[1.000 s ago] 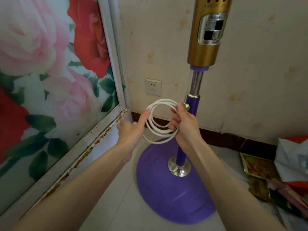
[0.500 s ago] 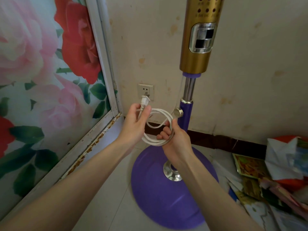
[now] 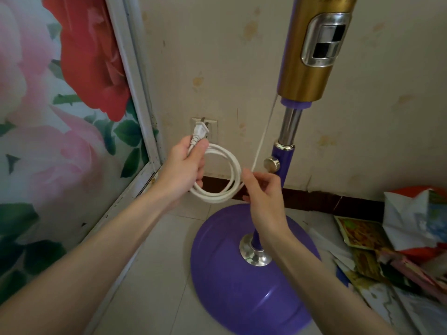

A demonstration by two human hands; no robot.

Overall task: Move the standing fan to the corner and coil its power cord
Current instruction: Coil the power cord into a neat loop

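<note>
Two hands: both of yours are up in front of the fan, level with the lower pole, and both are on the cord.
Left hand [image 3: 186,169]: your fingers are closed around the cord [image 3: 226,180], gripping the loops together with the stretch just behind the plug.
Plug [image 3: 200,131]: white, it sticks up out of the top of your left fist, prongs up, in front of the socket [image 3: 212,131] on the wall; whether it touches the socket cannot be told.
Coil: several white loops hang as a ring to the right of your left fist, between your two hands.
Right hand [image 3: 262,189]: your thumb and fingertips are pinched narrow on the cord where it leaves the ring; the other fingers curl loosely.
Free run: from your right pinch the cord rises straight and taut toward the gold housing [image 3: 312,52].
Fan [image 3: 283,165]: it stands upright in the corner of the room, purple base [image 3: 237,281] on the tiled floor [image 3: 154,286], close to the back wall and near the flowered panel [image 3: 60,117] on your left.
Knob [image 3: 271,163]: a silver knob on the purple pole, just right of your right hand and not touched.
Right side: a heap of papers [image 3: 387,250] and bags lies on the floor beside the base.
</note>
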